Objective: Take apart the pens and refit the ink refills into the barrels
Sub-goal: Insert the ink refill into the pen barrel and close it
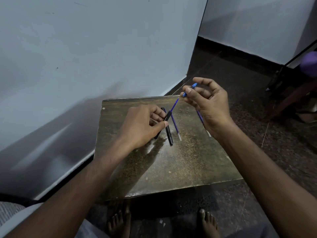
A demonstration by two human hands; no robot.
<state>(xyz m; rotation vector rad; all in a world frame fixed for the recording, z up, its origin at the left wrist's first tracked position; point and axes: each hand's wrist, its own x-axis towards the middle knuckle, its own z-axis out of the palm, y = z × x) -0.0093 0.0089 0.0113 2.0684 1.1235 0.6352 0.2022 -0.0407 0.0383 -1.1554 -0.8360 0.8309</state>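
Left hand [145, 125] pinches a black barrel [169, 127]; right hand [208, 102] pinches a blue refill [175, 104] entering it. Another refill [199, 115] lies half-hidden behind the right hand.

We saw both arms bare from wrist to past the elbow, with no sleeve, watch, ring or band on either. The left hand [144, 124] and the right hand [208, 103] were ungloved, with short plain nails. Both feet were bare too, toes unpainted. Grey cloth, apparently worn on the legs, covered the knees at the frame's bottom edge.
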